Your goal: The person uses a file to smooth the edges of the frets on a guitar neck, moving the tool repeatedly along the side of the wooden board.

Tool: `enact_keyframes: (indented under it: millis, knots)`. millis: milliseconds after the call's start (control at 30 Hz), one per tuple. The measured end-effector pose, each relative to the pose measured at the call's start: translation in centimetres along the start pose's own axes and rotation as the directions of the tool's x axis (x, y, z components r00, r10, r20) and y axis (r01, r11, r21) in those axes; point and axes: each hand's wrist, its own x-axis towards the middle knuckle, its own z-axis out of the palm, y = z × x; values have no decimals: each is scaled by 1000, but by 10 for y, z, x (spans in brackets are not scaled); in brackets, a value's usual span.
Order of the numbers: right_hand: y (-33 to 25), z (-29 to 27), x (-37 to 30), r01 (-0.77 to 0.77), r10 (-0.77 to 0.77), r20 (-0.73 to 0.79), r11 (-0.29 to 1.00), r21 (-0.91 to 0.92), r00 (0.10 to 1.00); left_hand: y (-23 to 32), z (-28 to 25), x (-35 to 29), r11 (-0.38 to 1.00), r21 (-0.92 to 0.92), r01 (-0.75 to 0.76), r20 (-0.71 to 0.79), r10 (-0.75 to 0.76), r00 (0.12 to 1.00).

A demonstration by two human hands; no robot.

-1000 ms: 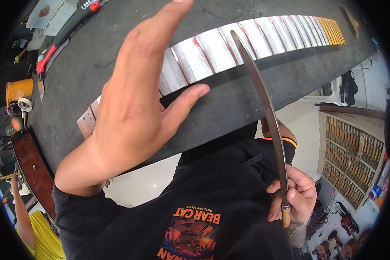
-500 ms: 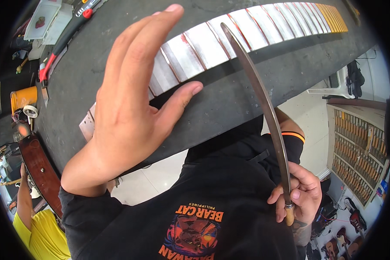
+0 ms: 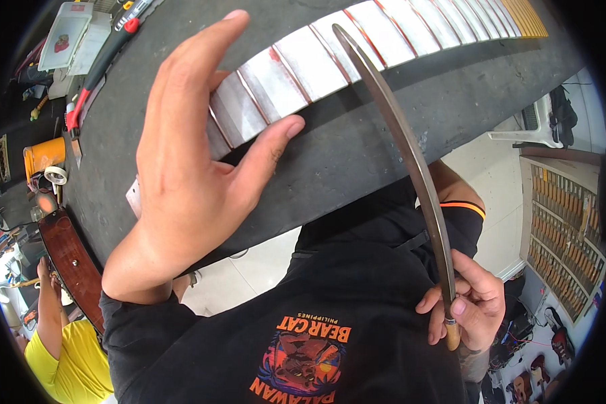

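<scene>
My right hand [image 3: 475, 303] grips a long, slender file [image 3: 411, 148] low by its light wooden handle [image 3: 453, 335]. The dark blade, which looks bowed in this view, points up and away, its tip seen in front of a guitar neck [image 3: 377, 37]. White tape covers the neck between its frets, with yellow strips at the far right end. Over the neck's left part my left hand [image 3: 195, 135] has its fingers stretched and thumb spread. The thumb lies along the near edge; whether it touches the neck I cannot tell.
The dark workbench [image 3: 303, 161] carries a red-and-black tool [image 3: 94, 74] and a white tray [image 3: 64, 37]. Beyond its left end are an orange container [image 3: 44, 156], a tape roll [image 3: 56, 175] and a person in yellow [image 3: 77, 360] beside a reddish-brown wooden piece [image 3: 67, 252]. A tool rack [image 3: 565, 229] hangs right.
My left hand has shifted slightly left, its fingers nearer the neck. The right hand keeps its hold on the file. The whole view has shifted a little.
</scene>
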Motion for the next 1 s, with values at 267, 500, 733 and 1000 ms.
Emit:
enact_keyframes:
  millis: [267,500,733,1000]
  knots:
    - [2,-2,0,27,-26,7,997,-71,1000,9,-7,8,990,120,-71,-62,79,995]
    - [0,-4,2,67,-64,24,991,-115,998,14,-7,7,1000,30,2,-53,-1,999]
    - [-6,-6,-1,129,-120,50,958,-256,992,17,-7,9,999,35,-7,-5,7,1000]
    - [-8,6,-10,202,-206,39,872,-447,978,13,-6,6,1000,0,-15,-3,15,1000]
